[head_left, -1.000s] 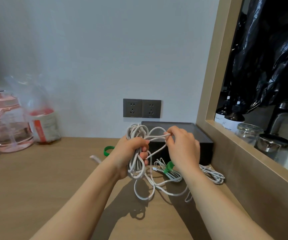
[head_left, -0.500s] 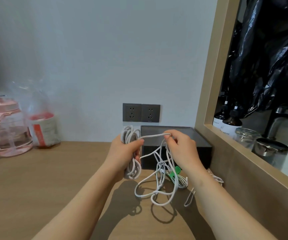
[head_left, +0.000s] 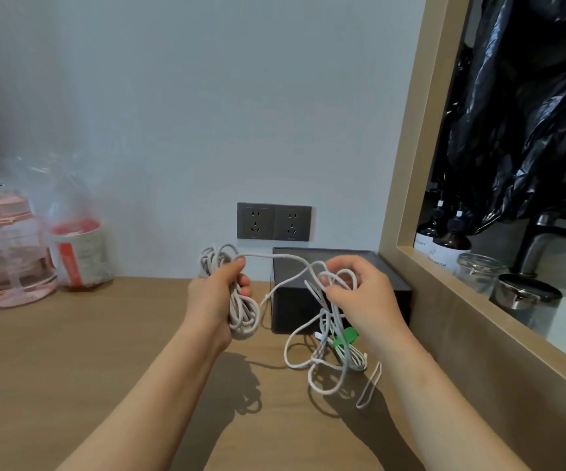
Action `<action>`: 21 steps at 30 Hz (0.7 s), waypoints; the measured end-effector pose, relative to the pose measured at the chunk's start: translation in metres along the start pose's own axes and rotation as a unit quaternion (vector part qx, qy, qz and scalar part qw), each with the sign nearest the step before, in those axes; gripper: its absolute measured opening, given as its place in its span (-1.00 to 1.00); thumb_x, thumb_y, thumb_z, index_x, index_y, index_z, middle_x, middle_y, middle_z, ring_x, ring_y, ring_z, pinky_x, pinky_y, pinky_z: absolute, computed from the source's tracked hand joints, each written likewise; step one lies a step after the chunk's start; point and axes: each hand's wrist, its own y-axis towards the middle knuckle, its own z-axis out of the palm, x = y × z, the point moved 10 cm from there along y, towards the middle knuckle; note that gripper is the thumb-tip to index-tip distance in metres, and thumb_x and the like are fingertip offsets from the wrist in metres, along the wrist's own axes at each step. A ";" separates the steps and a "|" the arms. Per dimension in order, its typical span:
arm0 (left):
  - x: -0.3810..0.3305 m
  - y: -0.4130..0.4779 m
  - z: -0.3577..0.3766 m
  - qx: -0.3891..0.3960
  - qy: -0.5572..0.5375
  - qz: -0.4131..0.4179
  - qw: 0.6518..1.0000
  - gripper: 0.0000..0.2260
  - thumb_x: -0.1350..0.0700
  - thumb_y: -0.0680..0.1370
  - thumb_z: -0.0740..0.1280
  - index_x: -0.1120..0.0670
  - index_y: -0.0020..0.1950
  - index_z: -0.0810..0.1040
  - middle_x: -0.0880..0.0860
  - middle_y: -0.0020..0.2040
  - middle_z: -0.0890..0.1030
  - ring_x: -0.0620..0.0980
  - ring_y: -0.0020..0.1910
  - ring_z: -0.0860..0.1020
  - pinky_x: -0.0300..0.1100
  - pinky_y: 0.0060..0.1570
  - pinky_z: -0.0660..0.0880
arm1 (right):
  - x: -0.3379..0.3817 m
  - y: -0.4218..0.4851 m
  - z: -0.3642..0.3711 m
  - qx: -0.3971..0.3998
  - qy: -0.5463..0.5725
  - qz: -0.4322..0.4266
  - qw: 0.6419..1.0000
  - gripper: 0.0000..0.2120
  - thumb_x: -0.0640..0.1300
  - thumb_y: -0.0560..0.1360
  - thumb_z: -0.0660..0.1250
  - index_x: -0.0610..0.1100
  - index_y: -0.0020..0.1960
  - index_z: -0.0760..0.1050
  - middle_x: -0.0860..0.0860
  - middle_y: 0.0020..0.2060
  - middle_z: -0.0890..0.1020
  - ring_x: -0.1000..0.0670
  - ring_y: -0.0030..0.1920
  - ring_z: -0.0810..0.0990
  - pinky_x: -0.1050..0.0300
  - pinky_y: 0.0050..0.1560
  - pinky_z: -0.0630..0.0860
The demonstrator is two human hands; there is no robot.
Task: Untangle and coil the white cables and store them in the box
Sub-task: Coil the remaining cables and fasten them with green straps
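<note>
holding white cables (head_left: 244, 317) beside box (head_left: 283, 314)

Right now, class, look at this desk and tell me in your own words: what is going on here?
A person is sorting white cables with bare hands. The left hand grips a coiled bundle, while the right hand pinches loops of the tangled cable, which hangs down onto the wooden table with a green tie in it. One strand runs between the hands. The black box stands just behind; whether anything lies in it cannot be seen.
</note>
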 end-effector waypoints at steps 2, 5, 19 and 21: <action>-0.002 0.001 0.001 -0.003 -0.012 -0.003 1.000 -0.82 0.18 0.55 0.33 0.17 -0.25 0.47 0.03 -0.49 0.47 -0.10 -0.60 0.41 -0.34 -0.58 0.40 | 0.004 -0.001 0.000 -0.003 -0.109 -0.029 0.994 -0.77 -0.27 0.48 0.31 0.07 -0.15 0.48 0.07 -0.17 0.57 0.09 -0.15 0.55 0.20 -0.21 0.54; -0.009 0.004 0.008 0.001 -0.039 -0.001 0.999 -0.83 0.17 0.56 0.31 0.15 -0.23 0.47 0.01 -0.51 0.47 -0.11 -0.61 0.41 -0.34 -0.57 0.41 | 0.003 0.003 -0.010 -0.037 -0.164 -0.032 0.985 -0.79 -0.25 0.49 0.22 0.01 -0.21 0.51 0.01 -0.17 0.54 0.08 -0.24 0.49 0.26 -0.32 0.44; 0.039 -0.009 0.040 0.112 -0.059 -0.154 0.980 -0.78 0.10 0.57 0.28 0.26 -0.06 0.55 0.03 -0.49 0.53 -0.14 -0.60 0.49 -0.33 -0.52 0.50 | -0.036 -0.005 -0.012 -0.075 0.079 0.122 0.987 -0.82 -0.28 0.55 0.16 -0.13 -0.10 0.52 -0.09 -0.39 0.58 -0.03 -0.44 0.60 0.07 -0.32 0.58; 0.052 -0.016 0.046 0.137 -0.056 -0.184 0.972 -0.83 0.12 0.56 0.30 0.23 -0.05 0.54 0.09 -0.44 0.59 -0.10 -0.58 0.53 -0.29 -0.52 0.53 | -0.033 -0.006 -0.007 -0.068 0.093 0.114 0.987 -0.82 -0.29 0.55 0.16 -0.12 -0.08 0.51 -0.07 -0.47 0.57 -0.01 -0.47 0.59 0.08 -0.34 0.54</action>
